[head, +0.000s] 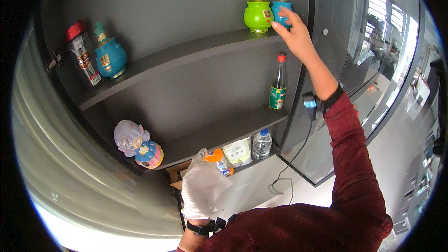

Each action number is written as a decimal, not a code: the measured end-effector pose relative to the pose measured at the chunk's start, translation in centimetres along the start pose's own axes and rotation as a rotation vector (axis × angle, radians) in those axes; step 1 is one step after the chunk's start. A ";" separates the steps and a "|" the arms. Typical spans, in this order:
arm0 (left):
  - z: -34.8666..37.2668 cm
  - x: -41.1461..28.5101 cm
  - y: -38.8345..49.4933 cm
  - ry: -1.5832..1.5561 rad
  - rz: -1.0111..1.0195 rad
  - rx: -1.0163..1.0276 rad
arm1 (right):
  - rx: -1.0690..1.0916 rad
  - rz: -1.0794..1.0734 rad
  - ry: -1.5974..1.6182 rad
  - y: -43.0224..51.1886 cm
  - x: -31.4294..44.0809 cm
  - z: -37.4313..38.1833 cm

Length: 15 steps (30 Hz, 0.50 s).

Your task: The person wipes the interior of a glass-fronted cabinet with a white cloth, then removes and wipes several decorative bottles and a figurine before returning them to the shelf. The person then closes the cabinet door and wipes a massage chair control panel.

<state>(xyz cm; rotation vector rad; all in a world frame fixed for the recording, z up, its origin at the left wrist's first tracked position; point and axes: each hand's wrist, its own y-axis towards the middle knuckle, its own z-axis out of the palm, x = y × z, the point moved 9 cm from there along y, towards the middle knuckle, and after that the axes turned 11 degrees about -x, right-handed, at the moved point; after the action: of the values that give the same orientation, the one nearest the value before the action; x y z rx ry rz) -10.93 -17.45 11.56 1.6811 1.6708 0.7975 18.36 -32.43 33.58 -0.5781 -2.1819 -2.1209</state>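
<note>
My right hand [293, 29] is raised at the right end of the upper shelf, fingers apart and nothing between them. Just behind the fingertips stands a blue ceramic bottle [281, 5], partly hidden by them; whether they touch it I cannot tell. A lime-green bottle [258, 12] of like shape stands left of the thumb. Low in the view, a white cloth [203, 192] covers my left hand [199, 222], with its fingers hidden underneath. Close to the cloth lies an orange-and-clear package [218, 159] in the bottom compartment.
The upper shelf [182, 50] also bears a red-lidded jar [82, 54] and another blue bottle [111, 57]. Below stand a glass bottle [278, 85] and a doll figurine [140, 145]. A white packet [238, 152] and water bottle [262, 144] sit lowest. A glass door [332, 63] swings out right.
</note>
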 end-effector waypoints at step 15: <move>1.2 0.8 -3.3 -0.158 -0.062 0.113 | 0.202 0.044 -0.126 2.6 0.3 10.3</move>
<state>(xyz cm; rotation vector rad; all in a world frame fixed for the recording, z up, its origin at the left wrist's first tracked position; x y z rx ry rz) -12.04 -16.68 8.23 1.7116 1.6758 0.5353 21.17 -22.40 35.53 -0.7531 -2.3861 -1.8603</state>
